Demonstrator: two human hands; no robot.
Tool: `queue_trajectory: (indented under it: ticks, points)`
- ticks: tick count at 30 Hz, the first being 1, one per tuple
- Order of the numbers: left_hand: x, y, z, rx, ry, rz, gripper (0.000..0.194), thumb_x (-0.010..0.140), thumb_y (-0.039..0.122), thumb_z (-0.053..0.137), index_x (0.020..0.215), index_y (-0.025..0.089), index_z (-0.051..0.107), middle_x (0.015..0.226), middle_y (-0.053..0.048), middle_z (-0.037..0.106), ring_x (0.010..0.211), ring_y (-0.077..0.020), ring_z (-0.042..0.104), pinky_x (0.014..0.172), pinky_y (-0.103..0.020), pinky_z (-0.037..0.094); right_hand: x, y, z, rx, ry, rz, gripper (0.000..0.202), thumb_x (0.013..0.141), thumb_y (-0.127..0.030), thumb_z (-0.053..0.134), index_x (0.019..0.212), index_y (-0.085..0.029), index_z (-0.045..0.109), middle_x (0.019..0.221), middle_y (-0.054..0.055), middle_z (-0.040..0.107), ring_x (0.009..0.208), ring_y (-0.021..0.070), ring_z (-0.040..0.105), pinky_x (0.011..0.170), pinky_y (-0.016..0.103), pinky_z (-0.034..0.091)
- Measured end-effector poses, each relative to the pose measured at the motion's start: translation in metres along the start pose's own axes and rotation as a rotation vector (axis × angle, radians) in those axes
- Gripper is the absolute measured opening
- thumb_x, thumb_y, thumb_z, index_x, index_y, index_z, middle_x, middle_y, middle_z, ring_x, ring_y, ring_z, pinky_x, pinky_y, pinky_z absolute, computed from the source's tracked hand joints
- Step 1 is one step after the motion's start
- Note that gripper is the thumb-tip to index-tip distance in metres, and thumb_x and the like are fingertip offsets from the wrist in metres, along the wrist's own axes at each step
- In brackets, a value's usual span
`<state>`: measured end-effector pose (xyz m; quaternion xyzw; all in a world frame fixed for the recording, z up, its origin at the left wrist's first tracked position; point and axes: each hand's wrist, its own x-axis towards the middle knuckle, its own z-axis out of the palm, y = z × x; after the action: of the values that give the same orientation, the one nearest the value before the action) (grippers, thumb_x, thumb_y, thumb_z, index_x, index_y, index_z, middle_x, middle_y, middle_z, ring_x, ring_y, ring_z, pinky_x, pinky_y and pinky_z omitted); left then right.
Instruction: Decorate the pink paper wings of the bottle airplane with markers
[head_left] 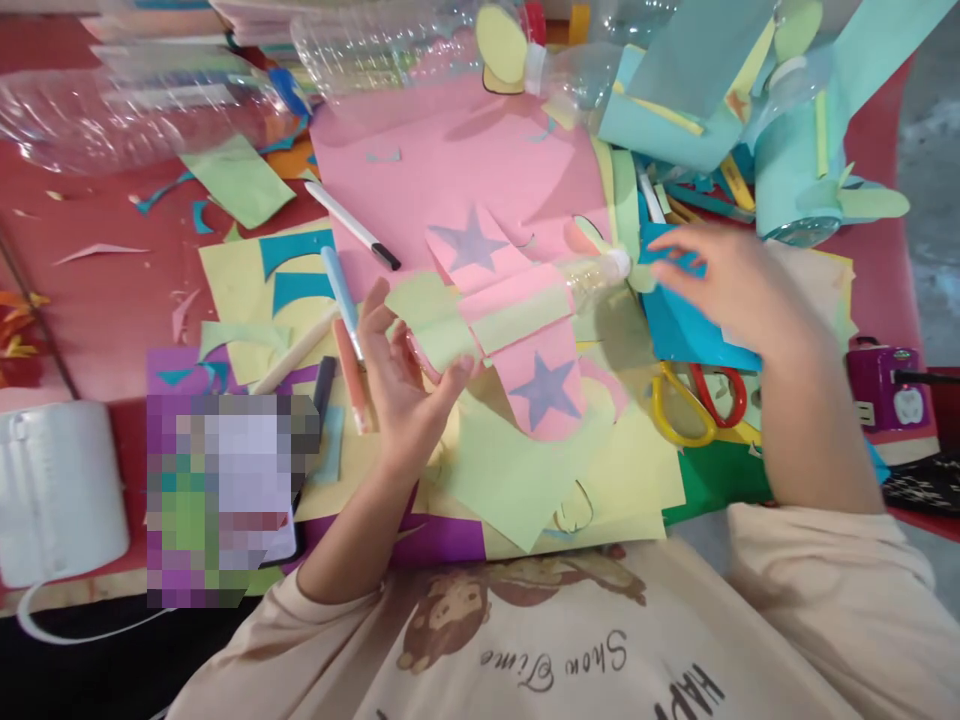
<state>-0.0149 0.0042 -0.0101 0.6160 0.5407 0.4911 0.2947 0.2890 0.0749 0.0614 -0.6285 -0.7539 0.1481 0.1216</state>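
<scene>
A small plastic bottle wrapped in pink and pale green paper (pixel 521 318) lies over the middle of the table, its white cap to the right. Pink wings with a blue-grey star (pixel 544 390) stick out on both sides, and pale green petals (pixel 639 262) stand at the cap. My left hand (pixel 405 375) holds the bottle's base end, thumb and fingers around it by a pale green piece (pixel 442 320). Just right of the petals, my right hand (pixel 724 285) is raised, fingers apart and slightly blurred, with nothing visible in it.
Yellow and red-handled scissors (pixel 682 405) lie below my right hand. Markers (pixel 352 225) and paper scraps are at the left. Large clear bottles (pixel 150 115) line the back; a blue-green paper-covered bottle (pixel 799 170) stands at the right. A white case (pixel 64 490) is far left.
</scene>
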Motion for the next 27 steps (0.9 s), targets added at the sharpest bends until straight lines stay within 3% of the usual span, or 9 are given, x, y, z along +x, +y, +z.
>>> queue_trajectory:
  ticks: [3, 6, 7, 10, 13, 18, 22, 24, 27]
  points:
    - [0.0, 0.004, 0.002, -0.033, 0.055, -0.002, 0.046, 0.081, 0.052, 0.062, 0.12, 0.034, 0.045, 0.129, -0.007, 0.048, 0.121, -0.0253, 0.051, 0.101, -0.044, 0.047, 0.053, 0.037, -0.009, -0.275, 0.107, 0.204, 0.025, 0.088, -0.018, 0.055, 0.102, -0.018, 0.076, 0.092, 0.011, 0.076, 0.087, 0.0225, 0.071, 0.071, 0.033, 0.05]
    - [0.0, 0.004, 0.003, -0.044, 0.018, -0.014, 0.042, 0.083, 0.051, 0.06, 0.12, 0.034, 0.046, 0.134, -0.007, 0.046, 0.133, -0.0266, 0.043, 0.106, -0.045, 0.043, 0.096, 0.066, 0.001, -0.343, 0.084, 0.095, 0.034, 0.088, -0.018, 0.05, 0.113, -0.015, 0.072, 0.11, 0.011, 0.073, 0.103, 0.0246, 0.068, 0.075, 0.032, 0.048]
    - [0.0, 0.003, 0.002, -0.046, 0.0, -0.02, 0.043, 0.083, 0.051, 0.059, 0.12, 0.033, 0.046, 0.135, -0.007, 0.046, 0.134, -0.027, 0.042, 0.107, -0.046, 0.043, 0.107, 0.072, 0.005, -0.357, 0.062, 0.09, 0.032, 0.087, -0.021, 0.051, 0.106, -0.013, 0.074, 0.115, 0.011, 0.071, 0.106, 0.025, 0.067, 0.075, 0.033, 0.046]
    - [-0.001, 0.0, 0.001, -0.055, -0.031, -0.031, 0.045, 0.082, 0.052, 0.061, 0.12, 0.032, 0.046, 0.138, -0.008, 0.045, 0.134, -0.0289, 0.042, 0.106, -0.048, 0.043, 0.125, 0.08, 0.014, -0.438, 0.0, 0.142, 0.046, 0.087, -0.036, 0.041, 0.078, -0.004, 0.073, 0.11, 0.016, 0.07, 0.109, 0.0243, 0.064, 0.072, 0.037, 0.041]
    - [-0.001, -0.002, 0.0, -0.067, -0.038, -0.023, 0.048, 0.081, 0.052, 0.062, 0.122, 0.031, 0.046, 0.139, -0.008, 0.045, 0.141, -0.0306, 0.032, 0.109, -0.051, 0.038, 0.132, 0.079, 0.008, -0.442, -0.008, 0.138, 0.055, 0.085, -0.043, 0.036, 0.082, -0.001, 0.071, 0.106, 0.017, 0.069, 0.111, 0.0277, 0.061, 0.074, 0.044, 0.038]
    - [0.0, -0.002, -0.001, -0.052, -0.052, 0.015, 0.047, 0.082, 0.05, 0.062, 0.124, 0.034, 0.047, 0.138, -0.005, 0.045, 0.14, -0.0294, 0.033, 0.111, -0.052, 0.033, 0.131, 0.075, -0.033, -0.353, 0.125, 0.162, 0.065, 0.088, -0.05, 0.029, 0.121, -0.002, 0.059, 0.121, 0.018, 0.064, 0.114, 0.0295, 0.059, 0.074, 0.039, 0.041]
    - [0.001, -0.001, -0.001, 0.019, -0.096, -0.015, 0.041, 0.082, 0.052, 0.06, 0.118, 0.034, 0.051, 0.131, -0.006, 0.048, 0.132, -0.0313, 0.039, 0.107, -0.055, 0.034, 0.101, 0.06, -0.058, 0.195, 0.388, -0.029, 0.048, 0.085, -0.044, 0.054, 0.114, -0.007, 0.065, 0.099, 0.01, 0.074, 0.078, 0.019, 0.07, 0.056, 0.03, 0.04]
    - [0.001, 0.0, -0.001, 0.048, -0.112, -0.039, 0.035, 0.081, 0.049, 0.061, 0.111, 0.032, 0.054, 0.121, -0.006, 0.051, 0.122, -0.0314, 0.046, 0.101, -0.055, 0.039, 0.073, 0.043, -0.052, 0.262, 0.342, -0.034, 0.044, 0.085, -0.044, 0.053, 0.107, -0.01, 0.068, 0.088, 0.004, 0.073, 0.074, 0.0168, 0.068, 0.056, 0.031, 0.039]
    - [0.001, 0.002, 0.0, 0.059, -0.118, -0.051, 0.032, 0.08, 0.043, 0.061, 0.108, 0.028, 0.056, 0.109, -0.006, 0.055, 0.11, -0.0286, 0.053, 0.095, -0.05, 0.046, 0.029, 0.017, -0.021, 0.215, 0.125, 0.038, 0.026, 0.092, -0.036, 0.053, 0.091, -0.013, 0.066, 0.071, 0.004, 0.068, 0.057, 0.0088, 0.058, 0.053, 0.025, 0.041]
